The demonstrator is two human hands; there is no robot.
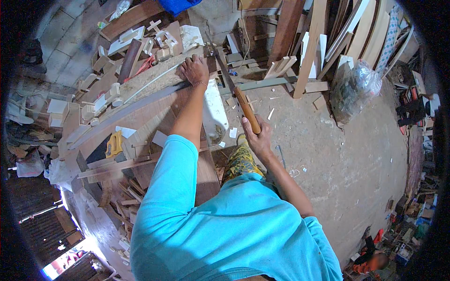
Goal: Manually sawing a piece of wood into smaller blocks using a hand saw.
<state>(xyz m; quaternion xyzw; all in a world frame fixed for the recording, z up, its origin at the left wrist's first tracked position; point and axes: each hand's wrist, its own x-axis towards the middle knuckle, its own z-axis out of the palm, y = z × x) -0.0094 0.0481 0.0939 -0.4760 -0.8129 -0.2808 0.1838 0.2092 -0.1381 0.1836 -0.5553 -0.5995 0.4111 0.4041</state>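
Observation:
My right hand (258, 136) is wrapped round the wooden handle of a handsaw (246, 110). Its narrow dark blade slants up and away to the left, passing just beyond the bench end. At that end my left hand (194, 70) presses down with bent fingers on a long wooden board (164, 75) on the bench. The blade lies right beside the left hand; whether its teeth touch the wood is hard to see. A second handsaw with a yellow handle (114, 144) rests on the bench, left of my left arm.
Small wooden blocks (112, 93) and joined pieces crowd the bench's far side. A worn white beam (214, 114) sits at its right end. Planks (309, 51) lean at the back, near a clear plastic bag (358, 86). Offcuts litter the concrete floor (337, 159). Another person (370, 263) is at lower right.

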